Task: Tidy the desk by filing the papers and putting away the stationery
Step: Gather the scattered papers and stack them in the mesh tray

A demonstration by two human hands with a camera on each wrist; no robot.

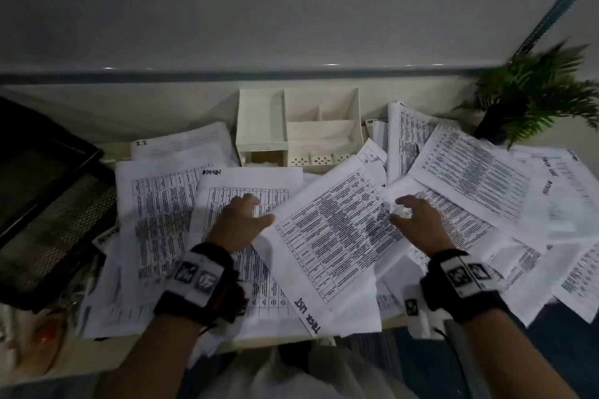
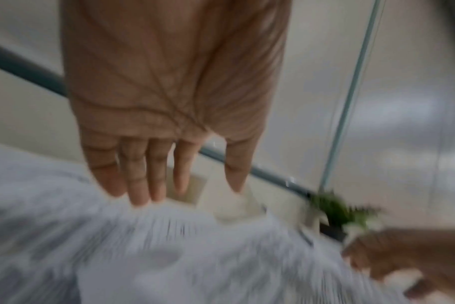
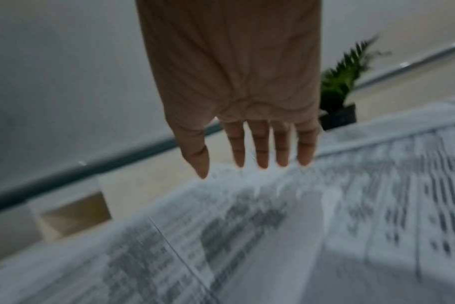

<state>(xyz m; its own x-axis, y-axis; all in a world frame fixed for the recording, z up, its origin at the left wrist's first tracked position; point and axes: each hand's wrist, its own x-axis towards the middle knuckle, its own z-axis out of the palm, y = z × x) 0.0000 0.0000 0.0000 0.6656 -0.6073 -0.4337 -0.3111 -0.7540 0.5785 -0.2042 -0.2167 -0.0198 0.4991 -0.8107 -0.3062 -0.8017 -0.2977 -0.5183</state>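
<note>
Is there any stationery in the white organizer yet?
No, the head view shows the white organizer's open top compartments bare, with papers spread in front.

Desk (image 1: 107, 350) mostly hidden under papers (image 1: 340, 230), wrist views motion-blurred, plant (image 1: 534, 97) cropped

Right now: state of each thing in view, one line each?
left hand: open, fingers straight, over the papers, holding nothing.
right hand: open, fingers spread, over the papers, holding nothing.
papers: loose, overlapping, scattered across the desk, not yet filed.
white organizer: upright at the back, visible compartments look empty.
black mesh tray: at the left edge, contents unclear.
potted plant: upright, back right.
</note>
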